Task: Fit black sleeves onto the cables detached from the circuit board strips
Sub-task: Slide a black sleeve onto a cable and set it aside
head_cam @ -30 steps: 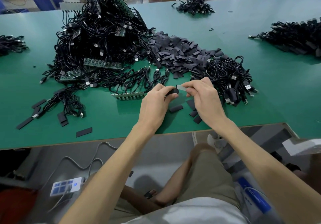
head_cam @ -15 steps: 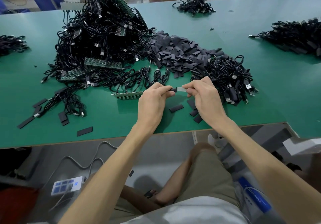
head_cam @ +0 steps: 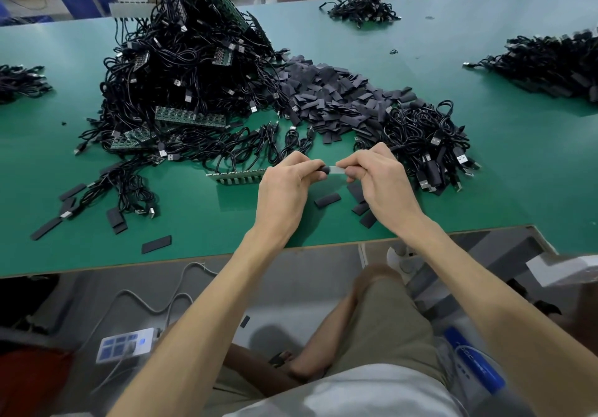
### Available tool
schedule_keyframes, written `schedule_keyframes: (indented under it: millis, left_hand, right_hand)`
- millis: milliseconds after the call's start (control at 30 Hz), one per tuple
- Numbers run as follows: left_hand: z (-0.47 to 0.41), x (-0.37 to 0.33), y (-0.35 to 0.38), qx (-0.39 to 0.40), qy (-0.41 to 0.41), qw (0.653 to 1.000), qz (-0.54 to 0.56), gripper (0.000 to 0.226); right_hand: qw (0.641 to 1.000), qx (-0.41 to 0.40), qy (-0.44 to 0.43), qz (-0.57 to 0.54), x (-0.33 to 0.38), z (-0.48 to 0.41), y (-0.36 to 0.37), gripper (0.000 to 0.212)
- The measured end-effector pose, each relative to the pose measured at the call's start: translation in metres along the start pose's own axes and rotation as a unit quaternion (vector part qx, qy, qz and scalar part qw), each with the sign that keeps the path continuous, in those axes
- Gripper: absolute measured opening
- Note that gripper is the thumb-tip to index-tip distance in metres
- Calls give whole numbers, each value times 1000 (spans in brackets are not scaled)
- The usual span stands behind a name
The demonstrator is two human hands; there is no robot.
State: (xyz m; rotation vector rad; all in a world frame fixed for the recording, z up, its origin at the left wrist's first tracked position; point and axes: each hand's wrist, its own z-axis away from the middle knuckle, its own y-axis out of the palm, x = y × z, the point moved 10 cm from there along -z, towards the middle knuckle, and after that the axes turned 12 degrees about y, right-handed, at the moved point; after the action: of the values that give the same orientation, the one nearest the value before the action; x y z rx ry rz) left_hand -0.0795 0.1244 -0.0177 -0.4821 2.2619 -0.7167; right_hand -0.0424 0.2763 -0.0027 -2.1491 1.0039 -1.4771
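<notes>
At the tabletop's near edge: the left hand [head_cam: 284, 190] and right hand [head_cam: 382, 183] meet just above the green tabletop [head_cam: 485, 190], each with its fingers curled in a pinch.
Left hand: pinches a black sleeve [head_cam: 323, 168].
Right hand: pinches what looks like a cable's silver plug [head_cam: 338, 169], its tip at the sleeve's mouth; the cable itself is hidden.
Risk: a crooked push could buckle the sleeve or let it slip off.
Risk: the circuit board strip [head_cam: 239, 175] just beside the left hand could get knocked.
Containers: none on the tabletop; spare sleeves lie in a loose heap [head_cam: 330, 93] beyond.
</notes>
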Motion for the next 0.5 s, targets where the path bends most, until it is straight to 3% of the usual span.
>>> schedule_keyframes:
  millis: [233,400,500]
  left_hand:
    - [1,-2,-1,6,11,998,-61,14]
    - [2,-8,10,51,31,997,41,19]
    - [1,-10,8,48,31,997,41,18]
  right_hand:
    - [1000,20,-2,6,0,0,5,15]
    - [1000,1,12,-13,-4,-1,-2,18]
    - [1000,-10,13,-11,-5,-1,-2,17]
